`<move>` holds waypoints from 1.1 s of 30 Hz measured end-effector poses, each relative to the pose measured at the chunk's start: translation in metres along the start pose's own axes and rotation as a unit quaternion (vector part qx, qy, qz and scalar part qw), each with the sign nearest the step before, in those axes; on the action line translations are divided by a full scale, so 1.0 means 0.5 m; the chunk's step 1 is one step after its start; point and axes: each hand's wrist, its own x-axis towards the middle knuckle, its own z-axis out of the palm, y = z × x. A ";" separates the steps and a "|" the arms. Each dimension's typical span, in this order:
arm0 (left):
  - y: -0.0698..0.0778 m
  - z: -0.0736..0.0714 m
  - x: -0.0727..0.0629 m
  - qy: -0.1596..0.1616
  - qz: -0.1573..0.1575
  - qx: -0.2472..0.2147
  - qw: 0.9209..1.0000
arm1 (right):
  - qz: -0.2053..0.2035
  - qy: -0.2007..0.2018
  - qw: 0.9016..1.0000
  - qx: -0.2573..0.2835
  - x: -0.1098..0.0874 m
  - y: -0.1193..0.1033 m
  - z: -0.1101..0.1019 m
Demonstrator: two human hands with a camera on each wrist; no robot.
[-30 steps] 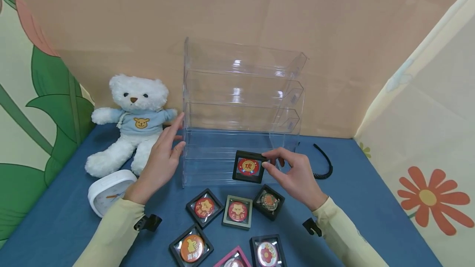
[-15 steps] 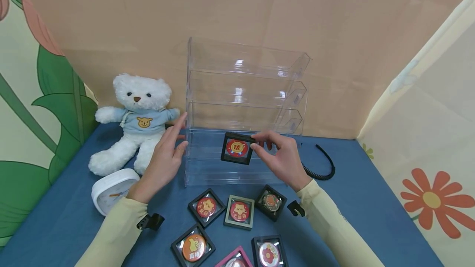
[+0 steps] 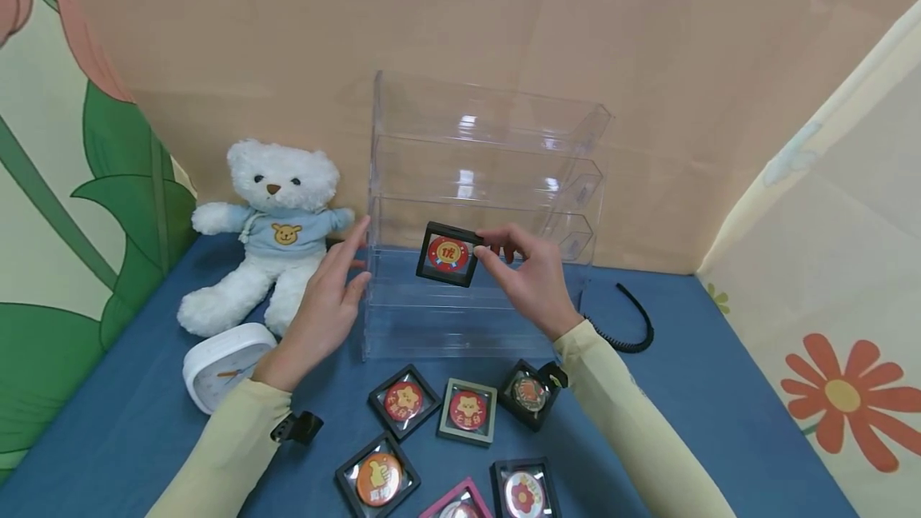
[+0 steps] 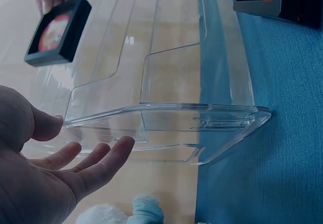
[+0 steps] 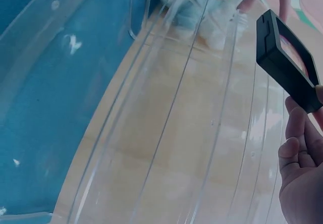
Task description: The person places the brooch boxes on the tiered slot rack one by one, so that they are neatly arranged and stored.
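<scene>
My right hand (image 3: pixel 528 274) pinches a black display frame (image 3: pixel 424 266) by its right edge, raised in front of the clear tiered stand (image 3: pixel 424 340). A round red and gold badge (image 3: pixel 448 254) sits inside that frame. In the right wrist view the same black frame (image 5: pixel 275 52) is seen side-on, between thumb and fingertips. My left hand (image 3: pixel 324 318) has its fingers extended at the left side panel of the stand. From the left wrist, the thumb and fingers of the left hand (image 4: pixel 75 178) lie at the clear panel's edge.
Several framed badges lie in front of the stand, including a grey-green frame (image 3: pixel 467 438) and a pink one (image 3: pixel 475 494). A white teddy bear (image 3: pixel 284 174) and white clock (image 3: pixel 223 366) stand left. A black coiled cord (image 3: pixel 636 342) lies right on the blue cloth (image 3: pixel 705 390).
My right hand has carried the black frame up and to the left, from low before the stand to about its middle tiers. The left hand keeps its place at the side panel.
</scene>
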 end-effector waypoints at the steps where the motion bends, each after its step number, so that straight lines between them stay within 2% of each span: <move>1: 0.000 0.000 0.000 0.000 -0.001 0.000 1.000 | 0.001 0.003 1.000 0.002 0.003 0.000 0.002; 14: -0.002 -0.005 0.001 -0.004 0.011 -0.001 1.000 | -0.010 0.044 0.999 0.012 0.046 0.002 0.020; 27: 0.005 -0.004 0.003 -0.006 0.007 0.002 1.000 | -0.049 0.081 0.996 0.002 0.079 0.007 0.046; 33: 0.004 -0.005 -0.001 -0.005 0.008 0.005 1.000 | -0.074 0.079 0.994 -0.004 0.091 0.009 0.066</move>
